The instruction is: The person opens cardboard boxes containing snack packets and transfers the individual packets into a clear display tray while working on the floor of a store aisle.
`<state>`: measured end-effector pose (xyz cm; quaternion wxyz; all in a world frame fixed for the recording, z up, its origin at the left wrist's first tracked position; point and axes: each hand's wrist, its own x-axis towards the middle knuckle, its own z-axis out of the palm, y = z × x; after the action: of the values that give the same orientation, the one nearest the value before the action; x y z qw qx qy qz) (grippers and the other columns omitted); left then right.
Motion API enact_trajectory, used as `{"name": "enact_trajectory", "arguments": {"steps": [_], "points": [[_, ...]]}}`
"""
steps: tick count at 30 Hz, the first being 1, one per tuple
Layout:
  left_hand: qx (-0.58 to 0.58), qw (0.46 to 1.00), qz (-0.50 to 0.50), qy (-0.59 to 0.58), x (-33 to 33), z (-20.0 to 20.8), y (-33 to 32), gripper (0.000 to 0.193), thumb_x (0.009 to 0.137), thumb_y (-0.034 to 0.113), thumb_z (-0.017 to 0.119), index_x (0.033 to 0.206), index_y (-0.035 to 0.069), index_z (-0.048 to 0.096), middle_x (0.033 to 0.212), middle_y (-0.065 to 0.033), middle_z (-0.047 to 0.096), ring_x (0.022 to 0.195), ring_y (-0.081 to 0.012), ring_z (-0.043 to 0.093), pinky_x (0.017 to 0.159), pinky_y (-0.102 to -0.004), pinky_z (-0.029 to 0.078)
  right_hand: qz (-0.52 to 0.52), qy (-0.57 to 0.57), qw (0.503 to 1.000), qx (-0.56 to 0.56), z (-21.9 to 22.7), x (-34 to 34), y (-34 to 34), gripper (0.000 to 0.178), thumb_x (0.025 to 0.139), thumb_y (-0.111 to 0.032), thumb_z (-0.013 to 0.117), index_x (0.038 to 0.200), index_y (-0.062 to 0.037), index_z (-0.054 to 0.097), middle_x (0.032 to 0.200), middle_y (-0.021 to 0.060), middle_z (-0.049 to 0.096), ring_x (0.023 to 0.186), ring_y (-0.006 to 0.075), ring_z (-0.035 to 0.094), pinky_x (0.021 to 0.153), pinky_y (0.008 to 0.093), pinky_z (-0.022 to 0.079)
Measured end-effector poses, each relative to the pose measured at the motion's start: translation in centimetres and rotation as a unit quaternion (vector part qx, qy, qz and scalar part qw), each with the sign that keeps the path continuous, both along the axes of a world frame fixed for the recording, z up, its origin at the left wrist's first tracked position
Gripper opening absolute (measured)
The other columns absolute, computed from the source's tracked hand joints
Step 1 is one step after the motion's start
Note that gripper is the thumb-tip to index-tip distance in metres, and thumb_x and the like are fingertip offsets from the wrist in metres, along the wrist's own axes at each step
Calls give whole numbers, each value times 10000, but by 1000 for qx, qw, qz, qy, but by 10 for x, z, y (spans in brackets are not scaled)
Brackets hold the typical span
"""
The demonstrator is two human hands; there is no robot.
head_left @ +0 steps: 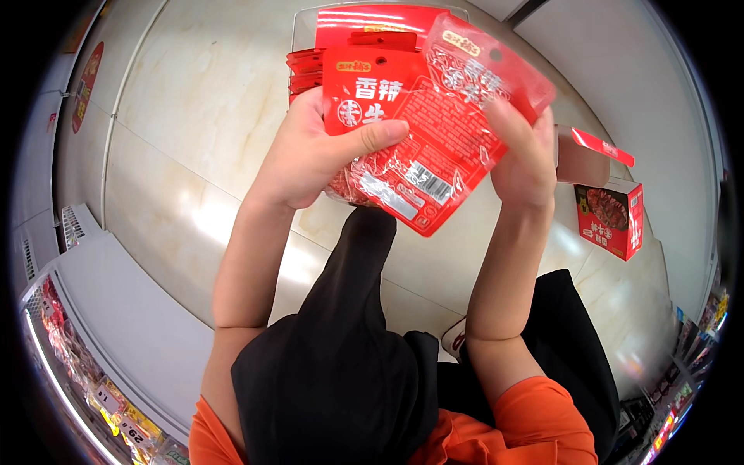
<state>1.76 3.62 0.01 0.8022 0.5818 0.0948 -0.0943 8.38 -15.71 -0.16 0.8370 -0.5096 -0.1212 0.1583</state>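
Observation:
Red snack packets with a hang hole at the top are in both hands, fanned and overlapping in front of me. My left hand grips one red packet, thumb across its front. My right hand is closed on the upper right side of another red packet, partly see-through, with its thumb on top. Between the hands a red packet's back with a barcode faces up; which hand bears it I cannot tell. Just beyond, more red packets stand in a clear-edged bin, mostly hidden behind the held ones.
An opened red carton with a food picture lies on the tiled floor at the right, its flap raised. A grey ledge and a lit shelf of packaged goods run along the left. My knees are bent close below the packets.

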Motion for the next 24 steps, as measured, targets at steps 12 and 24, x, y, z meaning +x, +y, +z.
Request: {"name": "enact_trajectory", "arguments": {"steps": [12,24], "points": [[-28,993,107,-43,3,-3,-4,227,955,193,622,1086,8,640,1036,-64,698,907,-104,650,806,-278,524,2,57,997,54,-7,5,-23,397,884,-90,516,1217,127,501,1165,284,625,1059,354,651,917,415,536],[106,957,231,-137,10,-14,-4,188,943,150,640,992,-31,646,888,-69,707,766,-74,634,684,-239,513,28,95,954,284,-16,5,-34,906,878,-614,499,1407,90,289,990,105,445,858,220,447,880,376,420]]}}
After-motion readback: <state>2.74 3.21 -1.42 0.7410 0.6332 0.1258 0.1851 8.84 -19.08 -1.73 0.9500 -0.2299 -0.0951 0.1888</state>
